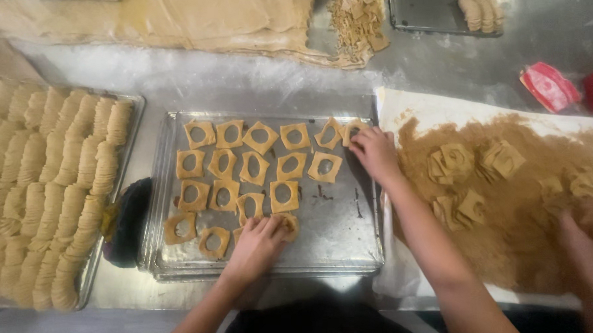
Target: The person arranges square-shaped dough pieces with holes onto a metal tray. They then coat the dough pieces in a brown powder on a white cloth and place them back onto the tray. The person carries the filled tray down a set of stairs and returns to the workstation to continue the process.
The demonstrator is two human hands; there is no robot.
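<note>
Brown crumb heap (524,240) borders dough-ring tray (346,244).

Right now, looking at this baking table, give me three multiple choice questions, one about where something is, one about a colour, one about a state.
1. Where is the tray of stacked round dough discs?
A. Left of the middle tray
B. Right of it
C. On top of it

2. What colour is the crumpled wrapper at the upper right?
A. Blue
B. Red
C. Green

3. The square dough pieces on the middle tray are:
A. Whole
B. Rolled up
C. Cut with a round hole

Answers: 1 A, the stacks fill the left side. 2 B, it is plainly red. 3 C, the metal shows through each centre, where the left hand and right hand rest.
</note>
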